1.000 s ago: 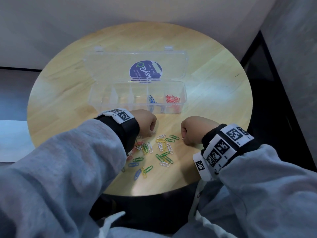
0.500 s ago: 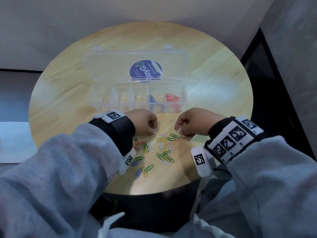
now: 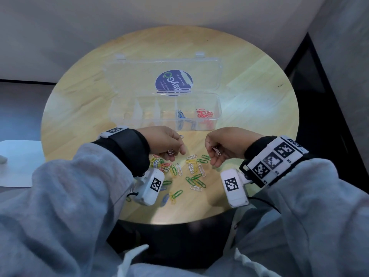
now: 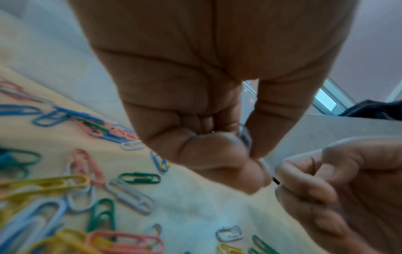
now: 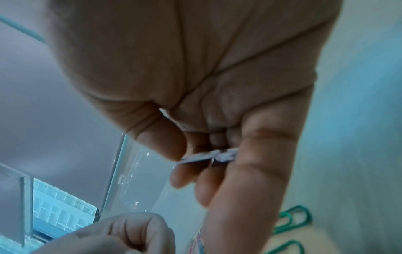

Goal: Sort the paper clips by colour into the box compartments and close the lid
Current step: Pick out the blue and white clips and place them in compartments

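Observation:
A clear plastic box (image 3: 218, 108) stands open on the round table, its lid (image 3: 218, 76) lying flat behind it. Blue clips (image 3: 180, 114) lie in one compartment and red clips (image 3: 204, 113) in the rightmost one. A loose pile of coloured paper clips (image 3: 187, 170) lies in front of the box. My left hand (image 3: 171, 151) hovers over the pile's left part and pinches a pale clip (image 4: 245, 137) between thumb and finger. Just right of the pile, my right hand (image 3: 214, 151) is raised and pinches white clips (image 5: 208, 157).
The wooden table's near edge (image 3: 179, 221) curves just below the pile. A white sheet (image 3: 18, 162) lies on the floor at left. A dark panel (image 3: 319, 116) stands to the right of the table. Bare wood spans both sides of the box.
Both hands have lifted off the table and turned, from knuckles-down fists at the pile to raised pinches. The right hand has moved left and up with white clips in its fingers.

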A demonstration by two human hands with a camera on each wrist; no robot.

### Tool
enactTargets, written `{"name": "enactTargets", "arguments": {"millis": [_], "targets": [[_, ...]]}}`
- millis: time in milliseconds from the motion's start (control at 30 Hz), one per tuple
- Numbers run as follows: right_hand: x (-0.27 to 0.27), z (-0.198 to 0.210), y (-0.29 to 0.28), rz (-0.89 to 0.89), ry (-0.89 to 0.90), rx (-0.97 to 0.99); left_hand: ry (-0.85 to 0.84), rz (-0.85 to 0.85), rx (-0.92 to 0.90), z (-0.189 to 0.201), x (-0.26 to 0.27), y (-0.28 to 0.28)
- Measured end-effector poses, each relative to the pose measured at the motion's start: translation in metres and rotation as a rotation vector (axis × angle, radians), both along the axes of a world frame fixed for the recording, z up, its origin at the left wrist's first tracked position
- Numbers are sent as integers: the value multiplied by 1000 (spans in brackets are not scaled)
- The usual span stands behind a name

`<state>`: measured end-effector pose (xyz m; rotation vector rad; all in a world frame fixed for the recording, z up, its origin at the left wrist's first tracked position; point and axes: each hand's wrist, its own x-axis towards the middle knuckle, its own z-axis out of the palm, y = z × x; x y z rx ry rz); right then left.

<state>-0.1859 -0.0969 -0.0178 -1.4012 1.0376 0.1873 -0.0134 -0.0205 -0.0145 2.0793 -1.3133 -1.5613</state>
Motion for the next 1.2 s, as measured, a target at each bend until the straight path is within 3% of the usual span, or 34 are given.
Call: {"name": "enactTargets", "arguments": {"millis": [67, 133, 267, 367, 700, 1033, 1200], "targets": [[2, 0, 1, 15, 31, -31, 70, 78, 8, 1, 0, 0], [4, -2, 2, 115, 89, -180, 27, 62, 3, 3, -2, 2], [9, -4, 3, 350, 189, -507, -428, -279, -70, 3, -4, 5], [17, -3, 5, 386, 170, -575, -562, -387, -60, 0, -7, 6], [38, -17, 6, 538, 233, -626, -606, -594, -75, -9, -15, 5], [46, -16, 7, 632, 331, -670, -589, -607, -32, -16, -12, 2], [43, -15, 6, 596, 334, -616, -531, -582, -2, -17, -9, 3]]}}
